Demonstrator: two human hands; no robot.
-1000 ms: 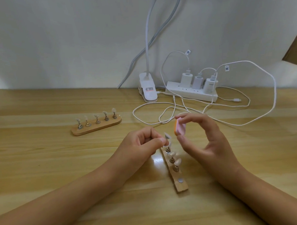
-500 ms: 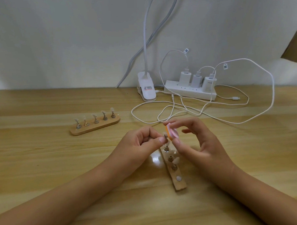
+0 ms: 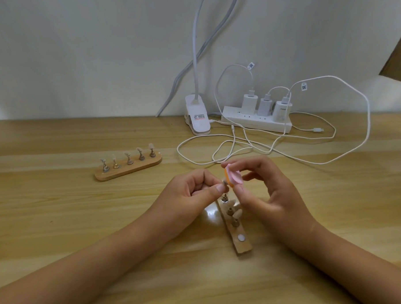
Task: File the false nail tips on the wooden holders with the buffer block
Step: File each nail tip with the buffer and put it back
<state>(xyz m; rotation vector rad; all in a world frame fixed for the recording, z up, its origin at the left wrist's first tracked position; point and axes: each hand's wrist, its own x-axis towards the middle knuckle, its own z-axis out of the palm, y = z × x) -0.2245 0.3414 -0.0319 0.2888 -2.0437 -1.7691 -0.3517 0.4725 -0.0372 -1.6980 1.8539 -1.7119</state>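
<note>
A person's left hand [image 3: 192, 194] pinches a nail tip [image 3: 224, 182] between thumb and forefinger while the right hand [image 3: 273, 194] grips a pink buffer block [image 3: 234, 178] right beside it, above a wooden holder [image 3: 244, 247].

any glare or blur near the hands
Head view: glare patch on the table left of the near holder; the nail tip in the left hand's grip, beside the buffer, is a blur; far holder reads sharper.

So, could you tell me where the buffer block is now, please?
Head view, just right of centre: the buffer block is pinched in the right hand, against the nail tip the left hand holds, above the nearer wooden holder.
</note>
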